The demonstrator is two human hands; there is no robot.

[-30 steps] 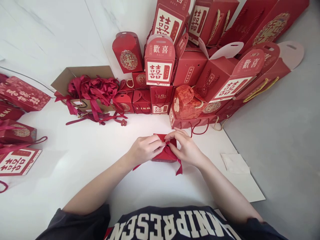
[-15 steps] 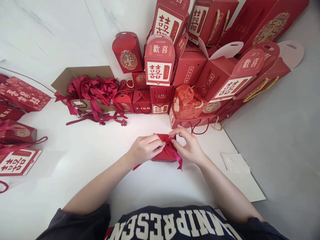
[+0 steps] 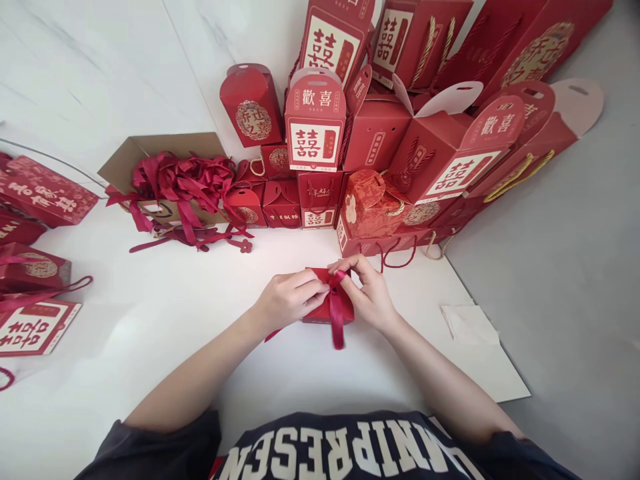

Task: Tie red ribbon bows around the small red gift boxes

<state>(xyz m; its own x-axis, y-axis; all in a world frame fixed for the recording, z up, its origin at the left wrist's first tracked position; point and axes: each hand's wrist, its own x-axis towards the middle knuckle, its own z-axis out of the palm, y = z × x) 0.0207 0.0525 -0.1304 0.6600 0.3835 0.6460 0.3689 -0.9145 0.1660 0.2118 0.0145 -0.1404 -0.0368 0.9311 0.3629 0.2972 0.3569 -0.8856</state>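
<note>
A small red gift box [image 3: 315, 315] sits on the white table in front of me, partly covered by my fingers. Across its top runs a dark red satin ribbon [image 3: 337, 319], one tail hanging over the near side of the box. My left hand [image 3: 295, 297] is closed, pinching the ribbon near the middle of the lid. From the other side, my right hand [image 3: 367, 290] grips a loop of the ribbon between thumb and fingers. Another ribbon end shows below my left wrist. The knot itself is mostly hidden by the fingertips.
Behind the box stand stacked red gift boxes [image 3: 315, 120] and bags. At the back left, a cardboard box [image 3: 113, 163] overflows with red ribbons [image 3: 185, 180]. More red packages [image 3: 35, 327] lie at the far left. A white paper [image 3: 470, 325] rests near the table's right edge.
My right hand has shifted slightly left and down, closing in on the ribbon. The hanging ribbon tail has swung left to the middle of the box. My left hand stays in place.
</note>
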